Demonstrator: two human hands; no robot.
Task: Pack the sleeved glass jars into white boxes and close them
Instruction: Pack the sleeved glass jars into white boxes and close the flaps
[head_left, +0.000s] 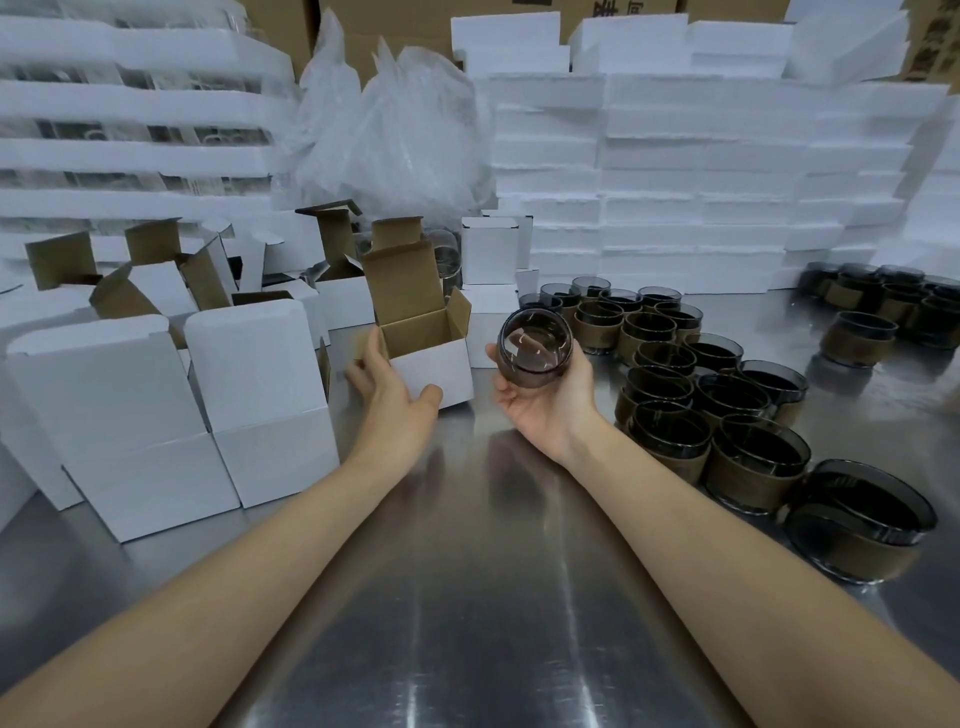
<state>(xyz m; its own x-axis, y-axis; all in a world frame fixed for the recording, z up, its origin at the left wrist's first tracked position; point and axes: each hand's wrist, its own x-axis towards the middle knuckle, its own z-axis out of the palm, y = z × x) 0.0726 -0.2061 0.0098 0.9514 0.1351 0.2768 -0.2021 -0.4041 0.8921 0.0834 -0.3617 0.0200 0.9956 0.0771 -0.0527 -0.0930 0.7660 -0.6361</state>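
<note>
On the steel table (467, 597), an open white box (426, 358) at frame centre is steadied by the left hand (389, 384), fingers spread; just right, a jar (535, 345) is clasped sideways in the right hand (545, 400).

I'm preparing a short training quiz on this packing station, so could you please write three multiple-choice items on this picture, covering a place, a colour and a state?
1. Where do the loose sleeved jars stand relative to the open box?
A. To its right
B. To its left
C. Inside it

2. What colour is the inside of the open box?
A. Brown
B. Blue
C. Black

3. What is the right hand doing?
A. Resting flat on the table
B. Closing a lid
C. Holding a jar

Answers:
1. A, as the jars are grouped on the metal table right of the box.
2. A, as the raised flaps and inner walls are brown cardboard.
3. C, as its fingers curl round a glass jar beside the box, while the left hand steadies the box.
</note>
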